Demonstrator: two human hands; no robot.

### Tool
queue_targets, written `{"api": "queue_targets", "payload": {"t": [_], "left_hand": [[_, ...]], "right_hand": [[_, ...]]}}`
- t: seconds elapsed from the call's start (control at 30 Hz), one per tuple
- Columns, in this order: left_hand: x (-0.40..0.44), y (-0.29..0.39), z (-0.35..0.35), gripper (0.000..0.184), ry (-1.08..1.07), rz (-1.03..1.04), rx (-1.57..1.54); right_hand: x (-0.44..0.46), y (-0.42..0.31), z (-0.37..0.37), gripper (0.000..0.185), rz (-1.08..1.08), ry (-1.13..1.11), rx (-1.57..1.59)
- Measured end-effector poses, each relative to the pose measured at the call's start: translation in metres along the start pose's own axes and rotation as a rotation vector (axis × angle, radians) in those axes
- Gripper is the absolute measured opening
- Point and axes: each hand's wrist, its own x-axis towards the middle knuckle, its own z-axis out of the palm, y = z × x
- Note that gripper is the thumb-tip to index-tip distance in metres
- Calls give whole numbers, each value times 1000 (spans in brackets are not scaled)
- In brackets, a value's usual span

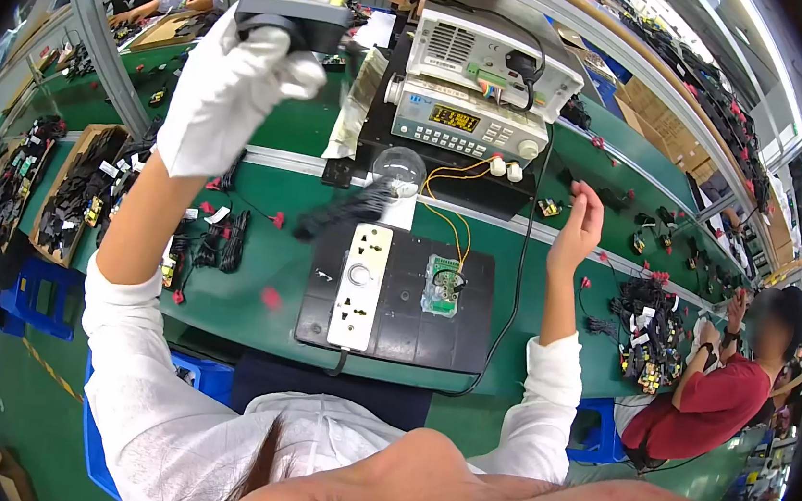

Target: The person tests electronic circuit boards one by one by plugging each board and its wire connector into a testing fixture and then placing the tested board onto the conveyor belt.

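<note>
My left hand point(238, 90), in a white glove, is raised at the upper left and grips a black plastic case point(293, 20). Something yellow shows at the top of the case. A motion-blurred bundle of black cable point(352, 209) hangs over the bench below and to the right of it. My right hand point(579, 231) is bare, with thumb and fingers apart and nothing in it. It is beside a small circuit board with yellow parts point(548, 208). Between my arms, a white power strip point(359, 290) and a green board in a clear holder point(442, 285) sit on a black panel point(393, 337).
A bench instrument with a lit display point(462, 121) stands behind the panel, next to a clear bulb point(399, 168). Corded boards point(650, 323) lie heaped at right, and a box of black parts point(79, 186) is at left. A person in red point(724, 407) works at right.
</note>
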Motion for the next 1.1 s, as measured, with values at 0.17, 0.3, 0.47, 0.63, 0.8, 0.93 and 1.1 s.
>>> {"api": "queue_targets", "payload": {"t": [0.17, 0.3, 0.47, 0.63, 0.8, 0.93, 1.1], "left_hand": [[-8, -9, 53, 64, -199, -98, -235], [-39, -26, 46, 44, -107, -137, 29], [-73, -68, 0, 34, 13, -55, 140], [-109, -105, 6, 61, 14, -443, 231], [-132, -141, 16, 59, -221, -539, 581], [-138, -154, 19, 55, -315, 22, 1069], [-140, -165, 20, 55, -194, 57, 968]], "right_hand": [[-95, -125, 44, 117, 655, -865, 839], [-150, -152, 11, 69, 786, -1296, 877], [-155, -148, -65, 29, 703, -816, 288], [-158, -136, -115, 20, 527, -208, 490], [-145, -143, -110, 25, 359, -14, 480], [-139, -137, -106, 33, 335, -15, 161], [-133, -142, -84, 41, 441, 36, 393]]}}
